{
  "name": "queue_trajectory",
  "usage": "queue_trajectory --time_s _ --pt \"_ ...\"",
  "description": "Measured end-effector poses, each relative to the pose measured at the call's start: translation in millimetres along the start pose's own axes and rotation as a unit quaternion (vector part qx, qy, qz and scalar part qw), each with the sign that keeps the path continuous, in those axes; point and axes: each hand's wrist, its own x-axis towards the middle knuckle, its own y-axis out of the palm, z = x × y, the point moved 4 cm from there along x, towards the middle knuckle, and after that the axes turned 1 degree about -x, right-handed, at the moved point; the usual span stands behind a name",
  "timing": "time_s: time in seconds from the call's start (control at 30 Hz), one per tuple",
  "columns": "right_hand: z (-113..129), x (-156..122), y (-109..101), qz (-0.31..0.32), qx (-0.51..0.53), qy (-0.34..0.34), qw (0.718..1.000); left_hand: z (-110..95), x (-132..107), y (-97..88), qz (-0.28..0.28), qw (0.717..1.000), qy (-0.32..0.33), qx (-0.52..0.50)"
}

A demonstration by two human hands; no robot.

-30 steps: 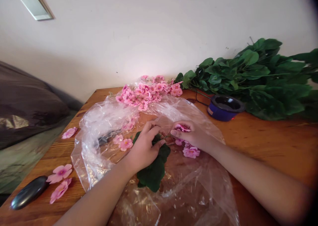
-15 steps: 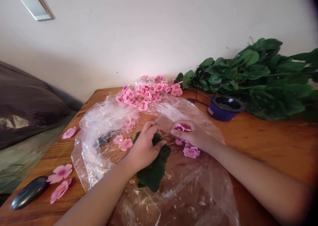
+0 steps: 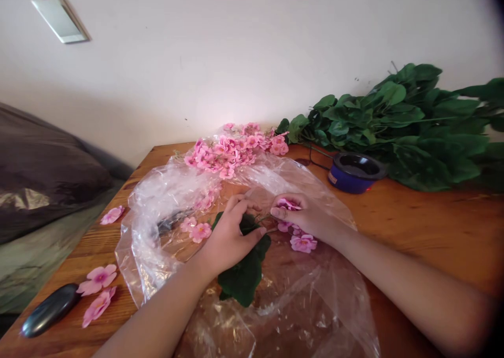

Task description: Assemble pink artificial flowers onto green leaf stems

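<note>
My right hand point(image 3: 305, 215) pinches a thin stem of a pink artificial flower sprig point(image 3: 303, 243) between thumb and fingers; blossoms show under and below the palm. To its left, my left hand point(image 3: 230, 240) lies over dark green artificial leaves point(image 3: 242, 282), with thumb and fingers apart. Thin stems run across the gap between both hands, but where they end under my left hand is hidden. Beneath both hands spreads a crumpled clear plastic bag point(image 3: 315, 300). Several pink blossoms point(image 3: 200, 232) lie just left of my left hand.
Behind the hands is a heap of pink flowers point(image 3: 224, 153). A blue pot with a black rim point(image 3: 354, 173), its cord and a small red light stand at right, before a large pile of green leaves point(image 3: 425, 116). Loose petals point(image 3: 98, 279) and a dark oval object point(image 3: 51, 311) lie left.
The left thumb has moved slightly away from its fingers, widening the gap. My right hand keeps its pinch on the sprig. The view has shifted slightly.
</note>
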Motion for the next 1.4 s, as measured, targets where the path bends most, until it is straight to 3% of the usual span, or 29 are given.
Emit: queue_trajectory --time_s 0.2,0.4,0.47,0.63,0.77,0.87,1.23,1.4 --pt "2 0 2 0.010 0.029 -0.005 1.000 2 -1 -2.9 -0.005 0.999 -0.014 -0.042" --pt "-5 5 1 0.023 0.022 -0.012 0.999 2 1 -10.8 -0.039 0.983 -0.058 -0.172" --pt "-7 6 0 0.020 0.009 -0.014 1.000 9 1 -11.6 -0.055 0.960 -0.098 -0.256" --pt "-3 4 -1 0.006 -0.040 -0.023 0.999 27 3 -12.4 -0.131 0.865 -0.167 -0.455" --pt "0 1 -1 -0.001 -0.061 -0.022 0.998 34 5 -10.8 -0.156 0.793 -0.213 -0.550" --pt "0 1 -1 -0.004 -0.059 -0.019 0.998 34 5 -9.2 -0.153 0.759 -0.239 -0.586" --pt "-1 1 -2 -0.009 -0.048 -0.014 0.999 29 5 -7.2 -0.144 0.744 -0.267 -0.595" --pt "4 1 1 0.009 -0.038 -0.040 0.998 30 5 -9.1 -0.158 0.750 -0.253 -0.591"
